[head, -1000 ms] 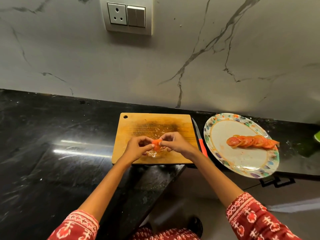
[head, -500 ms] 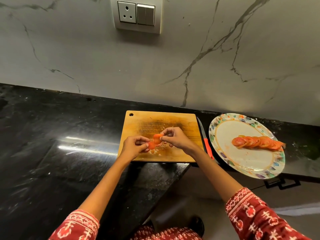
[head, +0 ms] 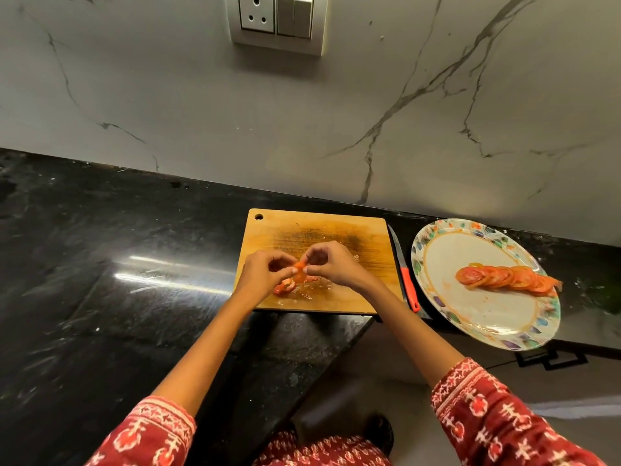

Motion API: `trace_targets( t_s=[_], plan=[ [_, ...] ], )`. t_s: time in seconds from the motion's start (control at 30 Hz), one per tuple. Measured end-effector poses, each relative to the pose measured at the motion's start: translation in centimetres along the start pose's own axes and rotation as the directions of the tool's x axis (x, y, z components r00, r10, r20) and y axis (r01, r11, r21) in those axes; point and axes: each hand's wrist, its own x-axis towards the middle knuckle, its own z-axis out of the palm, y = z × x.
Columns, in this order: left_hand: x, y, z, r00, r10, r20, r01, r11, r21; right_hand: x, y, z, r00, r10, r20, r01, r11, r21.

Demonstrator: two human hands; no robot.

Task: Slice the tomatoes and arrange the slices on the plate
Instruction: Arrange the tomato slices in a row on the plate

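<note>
- A small tomato slice [head: 300,268] is pinched between the left hand [head: 265,277] and the right hand [head: 331,264], above the cutting board [head: 353,290].
- More slices [head: 284,286] are left on the board.
- A row of slices [head: 504,277] is laid on the plate [head: 487,331], beside the knife [head: 405,274].

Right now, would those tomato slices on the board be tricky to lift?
Probably slippery: juice glistens on the cutting board around the tomato slices. Likely floppy and fragile too, since both the left hand and right hand pinch them.
</note>
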Motion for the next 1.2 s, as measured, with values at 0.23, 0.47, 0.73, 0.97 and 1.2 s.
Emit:
trace_targets(
  t_s=[0.23,0.47,0.73,0.97,1.2],
  plan=[
    [0.0,-1.7,-0.9,0.974,-0.159,-0.163,0.149,0.986,-0.071,2.4,1.3,0.4,0.983,0.034,-0.182,-0.080,0.965,-0.250],
    [0.0,-2.2,-1.1,0.945,-0.271,-0.183,0.269,0.962,-0.040,3.7,0.6,0.9,0.994,0.079,0.071,-0.030,0.850,-0.525],
    [-0.1,-2.8,-1.4,0.934,-0.306,-0.186,0.292,0.951,-0.097,3.3,0.5,0.0,0.992,0.097,0.081,-0.070,0.957,-0.280],
    [-0.5,-2.9,-1.3,0.932,-0.322,-0.164,0.298,0.942,-0.157,2.5,-1.2,-0.3,0.991,0.007,0.132,0.004,0.996,-0.089],
    [-1.2,-3.1,-1.6,0.919,-0.376,-0.118,0.323,0.890,-0.321,2.3,-2.4,0.3,0.991,0.024,0.130,-0.034,0.996,0.080]
  ],
)
